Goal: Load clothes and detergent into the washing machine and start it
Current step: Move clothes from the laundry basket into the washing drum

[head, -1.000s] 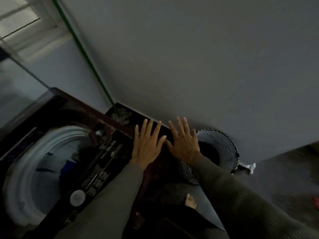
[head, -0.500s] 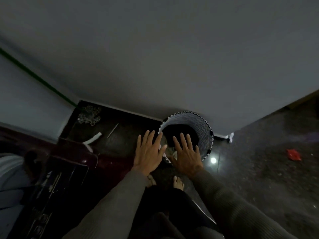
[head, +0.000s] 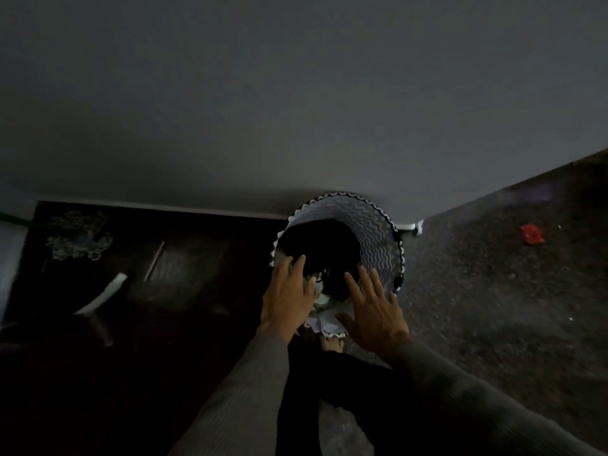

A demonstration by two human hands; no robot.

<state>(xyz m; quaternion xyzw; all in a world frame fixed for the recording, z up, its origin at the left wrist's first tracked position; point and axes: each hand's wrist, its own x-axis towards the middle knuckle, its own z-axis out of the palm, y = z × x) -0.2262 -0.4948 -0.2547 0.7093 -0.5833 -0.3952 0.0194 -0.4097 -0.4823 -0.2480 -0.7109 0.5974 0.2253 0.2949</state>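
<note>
I see my left hand (head: 286, 297) and right hand (head: 375, 311), fingers spread and holding nothing, over the laundry basket's (head: 378, 232) near rim, with dark clothes (head: 322, 248) just beyond the fingertips.

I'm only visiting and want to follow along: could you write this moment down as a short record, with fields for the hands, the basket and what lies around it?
Place: dim room, floor beside a wall
Basket: zigzag pattern, stands against the wall
Clothes: dark, inside the basket
Left hand: open, fingers spread over the near rim, holds nothing
Right hand: open, fingers spread over the near rim, holds nothing
Foot: bare, just before the basket
Scrap: red, on the floor to the right
</note>
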